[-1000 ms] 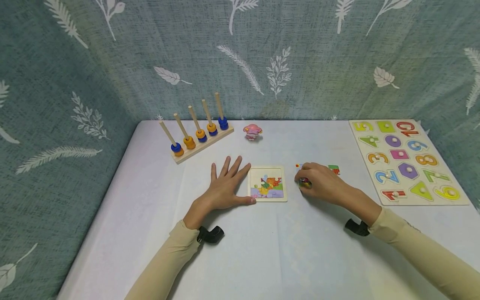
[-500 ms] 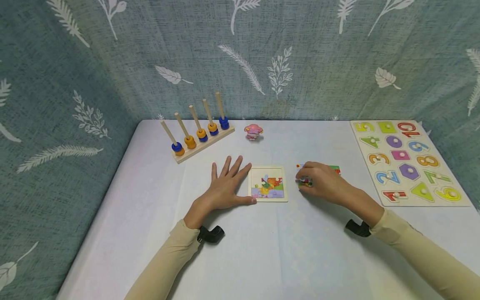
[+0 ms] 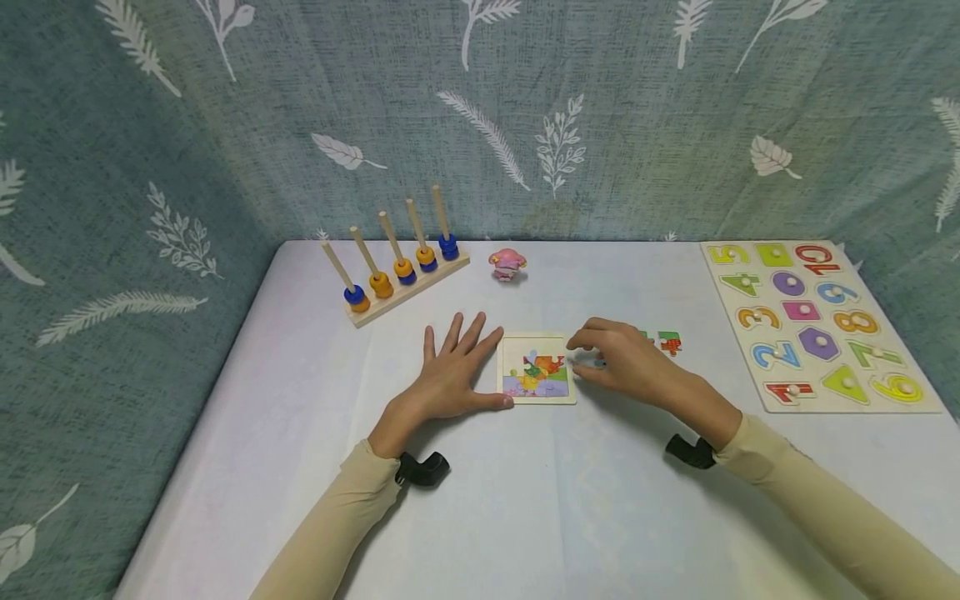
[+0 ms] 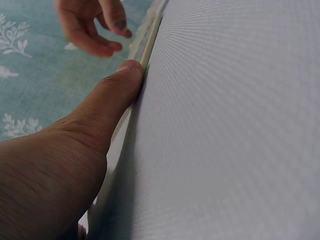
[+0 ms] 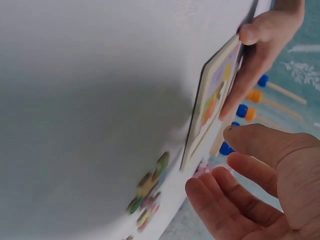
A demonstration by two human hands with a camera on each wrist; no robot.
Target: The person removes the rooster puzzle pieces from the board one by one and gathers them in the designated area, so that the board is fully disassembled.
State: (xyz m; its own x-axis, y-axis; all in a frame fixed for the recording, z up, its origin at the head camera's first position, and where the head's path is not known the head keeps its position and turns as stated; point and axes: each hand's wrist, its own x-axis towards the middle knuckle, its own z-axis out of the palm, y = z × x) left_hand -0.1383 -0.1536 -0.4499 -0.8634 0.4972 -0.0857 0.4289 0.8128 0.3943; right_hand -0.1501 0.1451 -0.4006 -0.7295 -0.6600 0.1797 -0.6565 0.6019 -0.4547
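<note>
A small square jigsaw board [image 3: 517, 343] with a pale wooden rim lies mid-table, its lower part covered by colourful fitted pieces. My left hand [image 3: 446, 379] is spread flat at its left side, the thumb [image 4: 125, 82] touching the near left corner. Just off the right edge hovers my right hand [image 3: 630, 362], thumb and fingers loosely bent and apart; the right wrist view shows nothing between them. Loose puzzle pieces [image 5: 147, 185] lie on the table beside the board, partly hidden under this hand in the head view. One red and green piece [image 3: 670, 342] shows beyond the knuckles.
Behind the left hand stands a wooden peg rack [image 3: 408, 292] with blue and orange rings. A small pink figurine [image 3: 507, 263] sits near the back edge. At the right lies a number and shape puzzle board [image 3: 825, 402]. A patterned curtain [image 3: 637, 167] borders the table.
My right hand has moved left from the loose pieces to the board's right edge, and its fingers have spread apart. The red and green piece is more exposed. My left hand stays put.
</note>
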